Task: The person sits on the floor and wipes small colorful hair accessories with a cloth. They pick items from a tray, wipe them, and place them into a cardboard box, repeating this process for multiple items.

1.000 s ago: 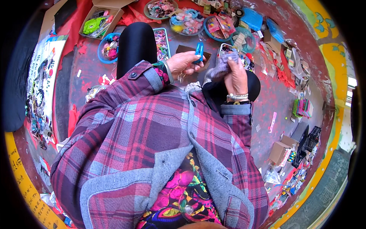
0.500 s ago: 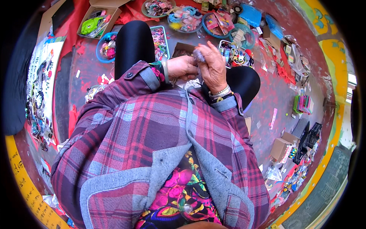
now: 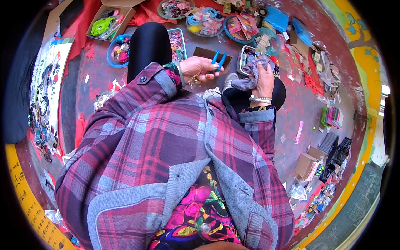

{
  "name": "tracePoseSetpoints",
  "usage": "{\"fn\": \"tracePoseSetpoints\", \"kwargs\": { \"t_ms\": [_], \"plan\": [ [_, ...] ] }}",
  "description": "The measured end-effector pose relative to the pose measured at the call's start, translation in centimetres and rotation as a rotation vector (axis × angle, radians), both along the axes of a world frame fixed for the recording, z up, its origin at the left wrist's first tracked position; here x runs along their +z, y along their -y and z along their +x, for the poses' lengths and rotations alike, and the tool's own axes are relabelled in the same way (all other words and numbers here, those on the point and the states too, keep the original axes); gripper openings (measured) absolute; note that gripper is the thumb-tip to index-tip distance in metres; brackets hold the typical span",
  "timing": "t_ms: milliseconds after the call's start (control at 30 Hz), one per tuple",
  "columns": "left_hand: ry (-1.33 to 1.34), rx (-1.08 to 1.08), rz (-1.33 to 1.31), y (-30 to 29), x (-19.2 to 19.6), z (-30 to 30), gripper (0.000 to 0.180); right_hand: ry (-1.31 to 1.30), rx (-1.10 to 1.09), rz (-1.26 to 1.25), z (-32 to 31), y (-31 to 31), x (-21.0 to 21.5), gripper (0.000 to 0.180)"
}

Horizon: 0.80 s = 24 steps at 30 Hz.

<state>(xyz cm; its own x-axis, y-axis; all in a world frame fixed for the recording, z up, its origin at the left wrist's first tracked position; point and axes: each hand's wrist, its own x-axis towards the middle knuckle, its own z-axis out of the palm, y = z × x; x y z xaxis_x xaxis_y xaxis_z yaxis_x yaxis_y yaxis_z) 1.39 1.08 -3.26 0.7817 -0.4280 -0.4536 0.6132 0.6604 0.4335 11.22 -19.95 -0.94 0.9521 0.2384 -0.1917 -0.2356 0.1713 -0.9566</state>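
Note:
My left hand is closed round a tool with two blue handles, like small pliers; its working end is hidden in the hand. Thin gold-coloured pieces hang below the fingers, too small to make out. My right hand, apart from the left and farther right, grips a fuzzy grey-purple cloth piece that droops to the left over my knee. Under and beyond the left hand stands an open cardboard box. Beyond the right hand is a white basket of small coloured items.
Along the far side stand a blue basin, a tray of beads or trinkets and several bowls of hair accessories. A cardboard box sits far left. At right lie small racks and a carton. My bent knees flank the hands.
My hands have moved apart: the right one went right with the fuzzy cloth, which now hangs in view. In the left hand, the blue handles and gold-coloured pieces have come into sight.

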Motion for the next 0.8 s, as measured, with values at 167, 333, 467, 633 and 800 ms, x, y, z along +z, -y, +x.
{"fn": "tracePoseSetpoints", "kwargs": {
  "t_ms": [167, 333, 467, 633, 800],
  "plan": [
    [-0.210, 0.031, 0.077, 0.2, -3.3, 1.7, 0.024, -0.086, 0.003, 0.035, -0.2, 0.3, -0.9, 0.021],
    [-0.345, 0.152, 0.050, 0.3, -6.7, 4.3, 0.026, -0.082, 0.032, 0.080, 0.0, 0.1, -1.4, 0.020],
    [-0.337, 0.225, 0.007, 0.1, -8.3, 5.2, 0.040, -0.094, 0.022, 0.074, 0.0, 0.3, -1.3, 0.019],
    [-0.096, 0.121, -0.056, 0.0, -7.3, 4.5, 0.048, -0.104, 0.030, 0.081, 0.1, 0.5, -1.6, 0.019],
    [-0.056, 0.078, -0.144, 0.1, -6.3, 4.6, 0.045, -0.116, 0.051, 0.081, 0.1, 0.2, -1.5, 0.017]
  ]
}}
